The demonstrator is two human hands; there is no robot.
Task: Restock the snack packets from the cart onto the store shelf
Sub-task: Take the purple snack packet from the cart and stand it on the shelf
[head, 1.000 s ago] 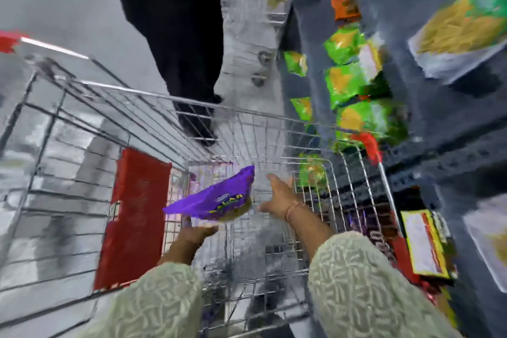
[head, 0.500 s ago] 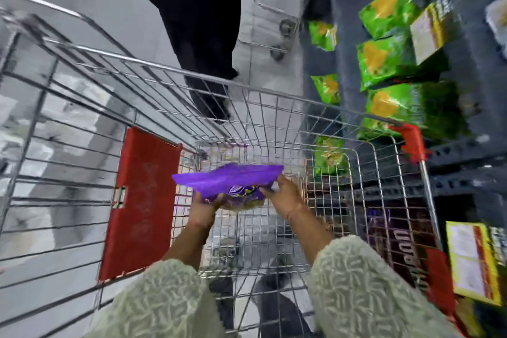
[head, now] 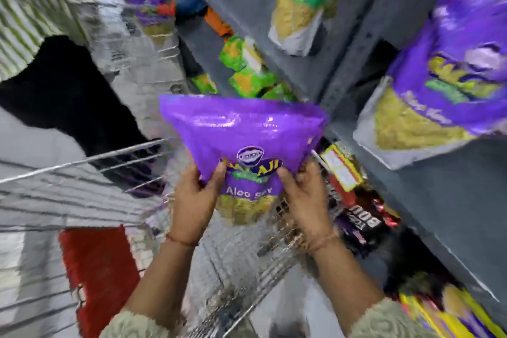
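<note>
I see both hands gripping a purple snack packet (head: 241, 140) upright above the wire cart (head: 82, 173), the left hand (head: 192, 200) pinching its lower left edge and the right hand (head: 304, 197) its lower right. Just right stands the grey shelf (head: 452, 200), with a matching purple packet (head: 450, 77) on it and blurred green packets (head: 247, 71) further along.

I see a bystander's black trousers (head: 63, 101) at the left, under a green-striped top (head: 24, 19). A second wire trolley (head: 142, 3) stands further down the aisle on the grey floor (head: 24, 140), all badly blurred.
</note>
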